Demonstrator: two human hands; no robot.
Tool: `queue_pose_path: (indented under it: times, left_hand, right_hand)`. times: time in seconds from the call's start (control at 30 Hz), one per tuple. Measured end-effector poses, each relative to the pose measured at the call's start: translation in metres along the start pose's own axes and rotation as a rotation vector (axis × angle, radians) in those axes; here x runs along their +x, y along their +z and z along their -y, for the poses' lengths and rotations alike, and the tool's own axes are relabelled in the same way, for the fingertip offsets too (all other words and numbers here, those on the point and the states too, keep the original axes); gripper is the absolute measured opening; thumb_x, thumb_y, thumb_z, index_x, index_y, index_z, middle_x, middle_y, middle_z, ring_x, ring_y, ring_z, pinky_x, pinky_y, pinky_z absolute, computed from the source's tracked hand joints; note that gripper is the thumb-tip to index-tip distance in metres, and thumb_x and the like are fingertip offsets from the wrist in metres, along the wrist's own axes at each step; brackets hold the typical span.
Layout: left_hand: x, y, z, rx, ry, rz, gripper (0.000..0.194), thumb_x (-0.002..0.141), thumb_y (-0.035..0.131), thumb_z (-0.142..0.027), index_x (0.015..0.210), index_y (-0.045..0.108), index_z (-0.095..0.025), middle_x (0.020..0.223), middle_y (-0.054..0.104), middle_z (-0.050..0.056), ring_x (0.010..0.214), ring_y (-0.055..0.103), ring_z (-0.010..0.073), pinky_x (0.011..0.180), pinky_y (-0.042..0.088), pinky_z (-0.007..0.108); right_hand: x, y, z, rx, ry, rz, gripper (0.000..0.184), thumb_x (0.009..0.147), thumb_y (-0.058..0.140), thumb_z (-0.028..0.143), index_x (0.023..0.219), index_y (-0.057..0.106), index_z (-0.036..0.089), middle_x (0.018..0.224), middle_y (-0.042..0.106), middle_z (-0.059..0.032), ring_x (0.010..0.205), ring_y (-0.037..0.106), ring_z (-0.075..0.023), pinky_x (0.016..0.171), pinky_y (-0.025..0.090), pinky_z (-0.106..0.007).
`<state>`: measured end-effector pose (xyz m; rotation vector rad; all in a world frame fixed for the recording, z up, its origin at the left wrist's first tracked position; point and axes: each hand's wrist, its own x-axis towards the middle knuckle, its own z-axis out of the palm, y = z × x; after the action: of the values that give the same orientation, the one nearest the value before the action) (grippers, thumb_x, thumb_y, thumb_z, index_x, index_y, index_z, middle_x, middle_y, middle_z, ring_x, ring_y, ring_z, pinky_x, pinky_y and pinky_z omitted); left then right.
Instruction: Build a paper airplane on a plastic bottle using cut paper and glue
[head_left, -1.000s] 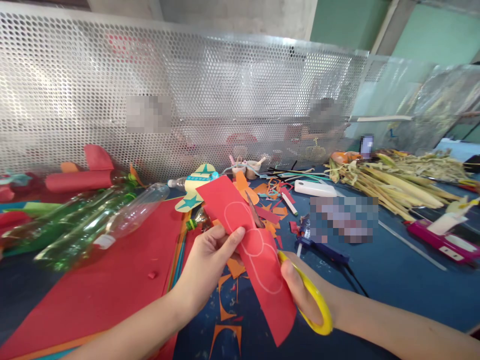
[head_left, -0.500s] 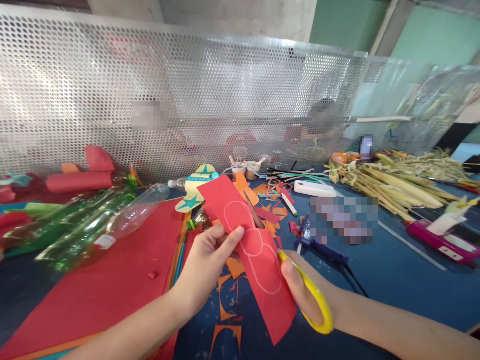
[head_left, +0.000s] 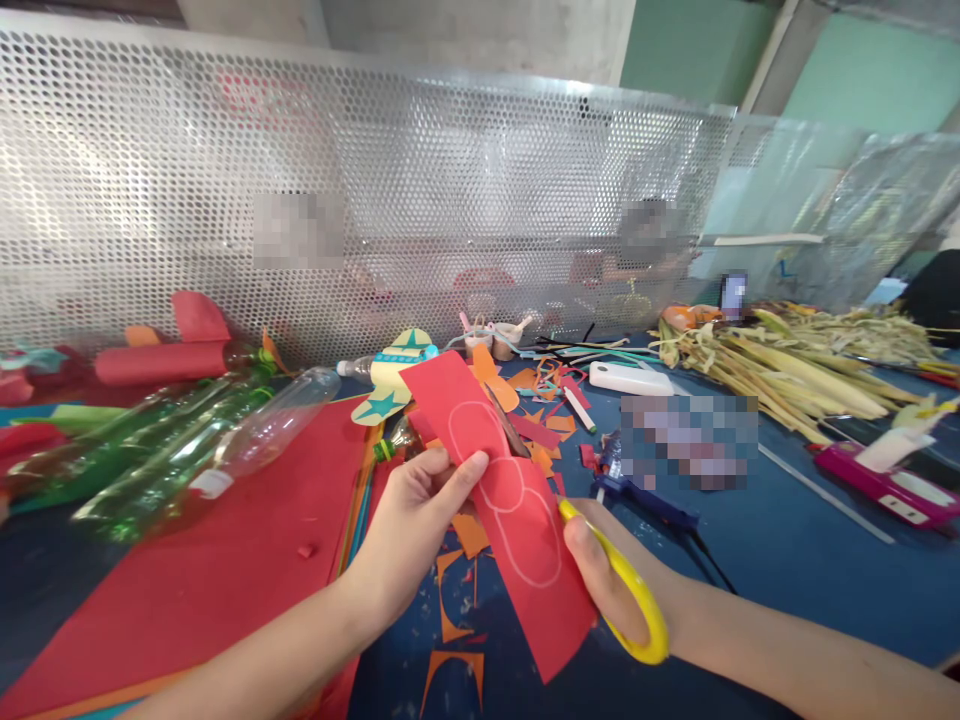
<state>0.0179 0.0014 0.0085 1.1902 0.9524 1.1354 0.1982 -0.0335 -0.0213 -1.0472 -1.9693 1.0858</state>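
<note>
My left hand (head_left: 420, 520) pinches a strip of red paper (head_left: 551, 620) between thumb and fingers near its middle. Rounded outlines in pale line are drawn along the strip. My right hand (head_left: 607, 570) is closed on yellow-handled scissors (head_left: 651, 618), its thumb through one loop. Their blades reach under and beside the strip at its right edge, where a cut runs in towards the drawn outline. Part of the blades and the right fingers are hidden behind the paper. Orange and red paper scraps (head_left: 471, 535) lie on the table beneath.
Large red paper sheets (head_left: 247, 560) lie at left, with green bottles (head_left: 172, 465) and a clear bottle (head_left: 274, 430) across them. A blue glue gun (head_left: 649, 500), a white device (head_left: 630, 378), dried husks (head_left: 802, 375) and a magenta tool (head_left: 885, 482) lie right. A perforated screen (head_left: 465, 180) stands behind.
The red strip tilts slightly, its lower end shifting a little right and up. Both hands keep their grip and have barely moved. A dark shape appears at the far right edge.
</note>
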Motion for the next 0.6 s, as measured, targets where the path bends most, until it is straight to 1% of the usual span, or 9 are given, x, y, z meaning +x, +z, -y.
queue_pose_path:
  times: [0.1, 0.17, 0.27, 0.37, 0.43, 0.5, 0.6]
  left_hand:
    - [0.0012, -0.0016, 0.0003, -0.022, -0.003, 0.008, 0.024, 0.072, 0.072, -0.041, 0.076, 0.068, -0.017, 0.069, 0.07, 0.001, 0.065, 0.066, 0.0174, 0.061, 0.052, 0.026]
    - [0.0025, -0.0028, 0.0005, -0.061, -0.004, 0.032, 0.023, 0.072, 0.072, -0.04, 0.077, 0.069, -0.017, 0.072, 0.071, 0.001, 0.065, 0.065, 0.0164, 0.062, 0.052, 0.025]
    - [0.0047, -0.004, 0.0005, -0.103, -0.001, 0.049, 0.022, 0.072, 0.073, -0.039, 0.08, 0.069, -0.018, 0.074, 0.072, 0.001, 0.065, 0.065, 0.0146, 0.063, 0.052, 0.024]
    - [0.0064, -0.0043, 0.0008, -0.113, 0.013, 0.029, 0.023, 0.073, 0.072, -0.041, 0.077, 0.069, -0.018, 0.073, 0.071, 0.001, 0.064, 0.064, 0.0141, 0.061, 0.052, 0.022]
    - [0.0073, -0.0044, 0.0011, -0.12, 0.021, 0.016, 0.024, 0.074, 0.071, -0.041, 0.076, 0.068, -0.018, 0.073, 0.071, 0.001, 0.063, 0.064, 0.0146, 0.06, 0.052, 0.023]
    - [0.0081, -0.0044, 0.0014, -0.133, 0.019, 0.008, 0.024, 0.074, 0.071, -0.041, 0.081, 0.069, -0.018, 0.076, 0.072, 0.002, 0.065, 0.065, 0.0162, 0.061, 0.053, 0.025]
    - [0.009, -0.0048, 0.0019, -0.141, 0.01, -0.007, 0.027, 0.073, 0.072, -0.04, 0.088, 0.07, -0.018, 0.079, 0.073, 0.004, 0.067, 0.067, 0.0187, 0.063, 0.055, 0.028]
  right_hand:
    - [0.0023, -0.0028, 0.0035, -0.114, -0.005, -0.063, 0.064, 0.093, 0.011, 0.063, 0.07, 0.052, 0.02, 0.054, 0.044, 0.0013, 0.054, 0.047, -0.0156, 0.057, 0.042, -0.028]
    - [0.0046, -0.005, 0.0057, -0.157, -0.013, -0.072, 0.065, 0.09, 0.01, 0.068, 0.066, 0.048, 0.021, 0.055, 0.041, 0.0017, 0.052, 0.043, -0.0144, 0.054, 0.039, -0.027]
    - [0.0067, -0.0068, 0.0077, -0.172, -0.014, -0.078, 0.062, 0.087, 0.014, 0.072, 0.062, 0.041, 0.022, 0.054, 0.037, 0.0026, 0.05, 0.039, -0.0129, 0.048, 0.033, -0.026]
    - [0.0063, -0.0063, 0.0072, -0.165, -0.009, -0.111, 0.058, 0.088, 0.016, 0.07, 0.062, 0.036, 0.022, 0.052, 0.034, 0.0033, 0.048, 0.036, -0.0118, 0.045, 0.028, -0.026]
    - [0.0056, -0.0055, 0.0053, -0.153, -0.027, -0.1, 0.058, 0.089, 0.014, 0.068, 0.061, 0.033, 0.022, 0.05, 0.032, 0.0041, 0.046, 0.034, -0.0106, 0.044, 0.025, -0.025]
    - [0.0051, -0.0047, 0.0033, -0.141, -0.056, -0.067, 0.058, 0.089, 0.014, 0.069, 0.061, 0.031, 0.022, 0.049, 0.031, 0.0047, 0.044, 0.032, -0.0096, 0.043, 0.023, -0.024]
    - [0.0049, -0.0042, 0.0034, -0.1, -0.046, -0.027, 0.059, 0.087, 0.015, 0.071, 0.065, 0.035, 0.021, 0.05, 0.035, 0.0044, 0.043, 0.035, -0.0094, 0.042, 0.025, -0.024]
